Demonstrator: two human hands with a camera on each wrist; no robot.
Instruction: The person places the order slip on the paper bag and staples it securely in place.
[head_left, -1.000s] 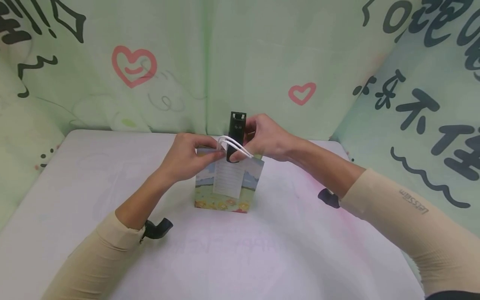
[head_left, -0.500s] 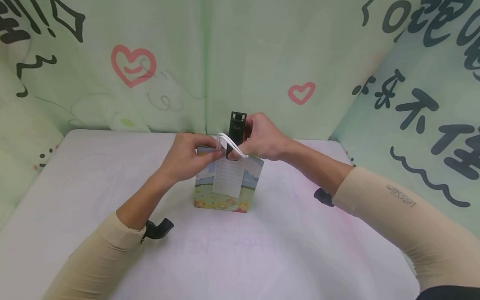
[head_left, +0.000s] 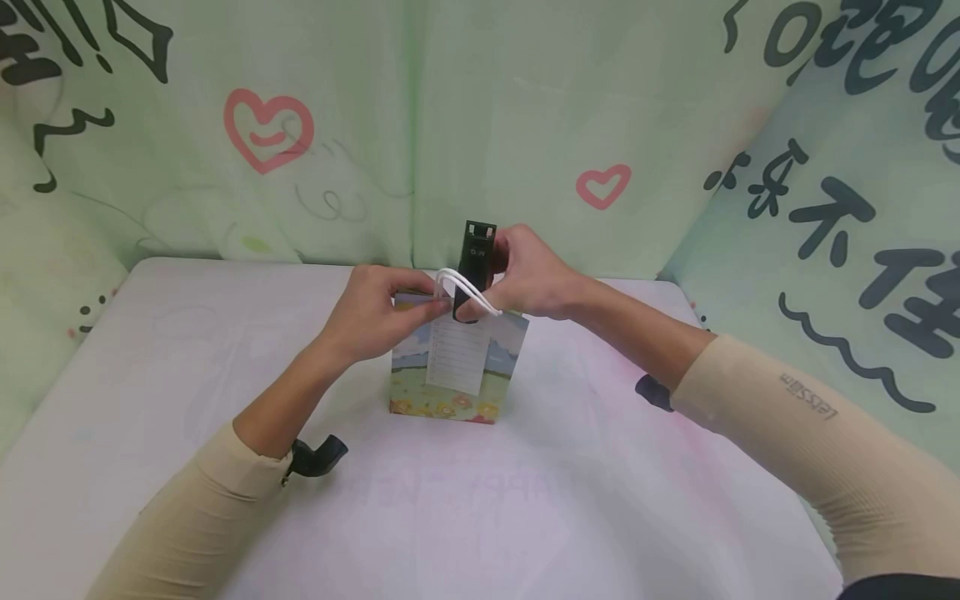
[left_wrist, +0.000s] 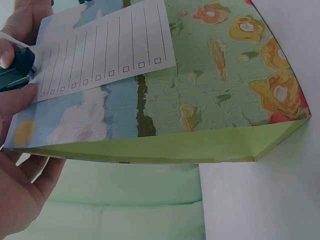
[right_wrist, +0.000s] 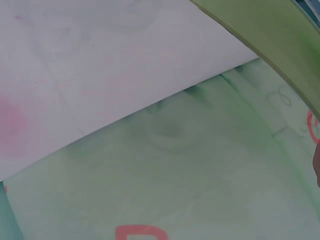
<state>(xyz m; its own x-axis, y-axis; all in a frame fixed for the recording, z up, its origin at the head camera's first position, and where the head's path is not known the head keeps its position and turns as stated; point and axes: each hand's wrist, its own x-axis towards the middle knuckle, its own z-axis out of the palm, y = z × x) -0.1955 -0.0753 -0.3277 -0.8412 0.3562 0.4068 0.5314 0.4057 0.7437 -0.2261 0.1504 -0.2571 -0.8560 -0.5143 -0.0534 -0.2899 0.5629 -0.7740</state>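
A small paper gift bag (head_left: pixel 408 387) with a painted sky and flowers stands upright on the table. A white sheet (head_left: pixel 456 362) with ruled lines and small boxes lies flat against its front, up to the top edge. My left hand (head_left: pixel 371 312) pinches the bag's top edge beside the sheet. In my right hand (head_left: pixel 536 275) I grip a black stapler (head_left: pixel 474 254), held upright with its lower end at the top of sheet and bag. White cord handles (head_left: pixel 468 287) loop across the stapler. The left wrist view shows the stapler (left_wrist: pixel 17 70) overlapping the sheet's end (left_wrist: pixel 110 50).
The white-covered table (head_left: pixel 465 517) spreads around the bag. Behind it hangs a pale green cloth (head_left: pixel 510 125) with red hearts and dark lettering. The right wrist view catches mostly tablecloth (right_wrist: pixel 100 60), backdrop and the bag's green side (right_wrist: pixel 260 30).
Very little differs. My right hand squeezes and shifts slightly, and the stapler tilts a touch to the right at its top. The left hand, the bag and the sheet stay in place.
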